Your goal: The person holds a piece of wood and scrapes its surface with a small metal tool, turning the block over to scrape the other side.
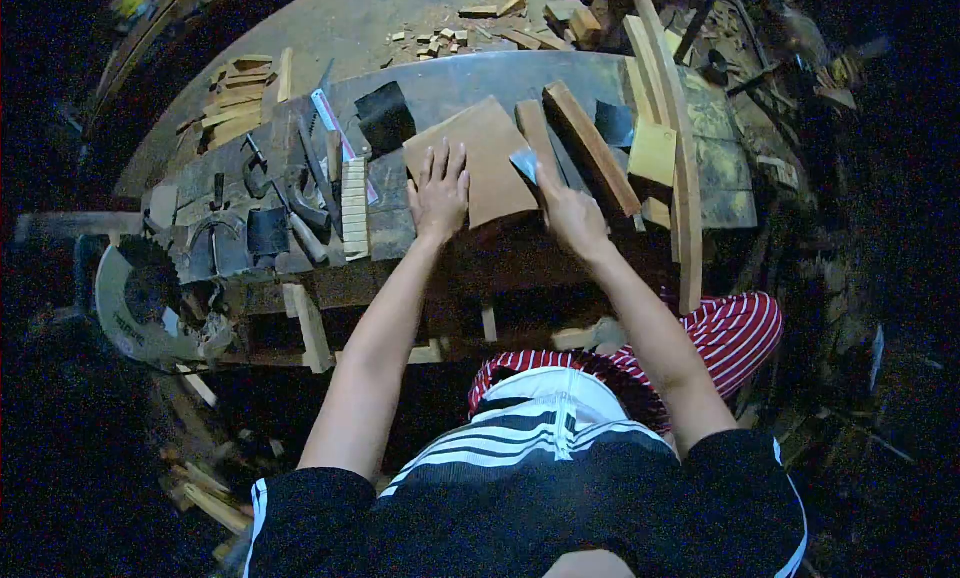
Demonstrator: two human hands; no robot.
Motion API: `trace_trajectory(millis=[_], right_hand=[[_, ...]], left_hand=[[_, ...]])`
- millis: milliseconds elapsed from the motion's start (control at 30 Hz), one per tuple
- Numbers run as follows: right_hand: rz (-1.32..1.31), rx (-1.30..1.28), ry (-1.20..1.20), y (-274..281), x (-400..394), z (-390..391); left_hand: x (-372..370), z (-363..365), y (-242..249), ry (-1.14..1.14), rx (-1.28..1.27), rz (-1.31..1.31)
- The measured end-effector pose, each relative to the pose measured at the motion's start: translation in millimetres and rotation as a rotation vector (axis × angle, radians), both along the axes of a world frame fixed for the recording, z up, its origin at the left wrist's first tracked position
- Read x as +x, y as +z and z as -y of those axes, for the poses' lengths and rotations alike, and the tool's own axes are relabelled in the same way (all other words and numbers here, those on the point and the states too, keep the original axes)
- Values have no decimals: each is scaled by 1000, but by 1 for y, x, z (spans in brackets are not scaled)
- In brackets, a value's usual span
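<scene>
A brown sheet (490, 158), of paper or thin card, lies on the workbench in front of me. My left hand (440, 193) rests flat on its left part, fingers spread. At the sheet's right edge, my right hand (575, 216) is closed around a flat, pale blue, blade-like piece (524, 165), whose pointed end touches or hovers over the sheet; its handle, if any, is hidden by the fingers. Just beyond that hand lie a short wooden block (534, 128) and a longer reddish wooden bar (592, 148).
Left on the bench (450, 73) are a handsaw (335, 123), a slatted pale wood strip (355, 208), a black sheet (385, 116) and clamps. A circular saw blade (150, 278) stands at the left end. Long boards (685, 178) overhang the front edge at right, beside a yellowish block (653, 153).
</scene>
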State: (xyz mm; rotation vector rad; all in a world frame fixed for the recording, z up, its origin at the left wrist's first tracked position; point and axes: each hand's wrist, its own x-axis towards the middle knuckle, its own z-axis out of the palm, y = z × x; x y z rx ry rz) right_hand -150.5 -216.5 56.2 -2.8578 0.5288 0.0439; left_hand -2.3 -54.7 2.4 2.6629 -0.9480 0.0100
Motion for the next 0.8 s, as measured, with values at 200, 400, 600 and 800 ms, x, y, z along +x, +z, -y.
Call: trace_trajectory(millis=[200, 400, 600, 800], right_hand=[[-63, -13, 54, 25, -34, -13], [12, 128, -10, -9, 83, 8], [103, -48, 102, 13, 19, -9], [-192, 50, 26, 29, 9, -13]], left_hand=[[-5, 3, -3, 65, -79, 2], [-6, 2, 0, 78, -127, 3], [1, 1, -15, 71, -379, 145], [-1, 2, -11, 124, -281, 120]])
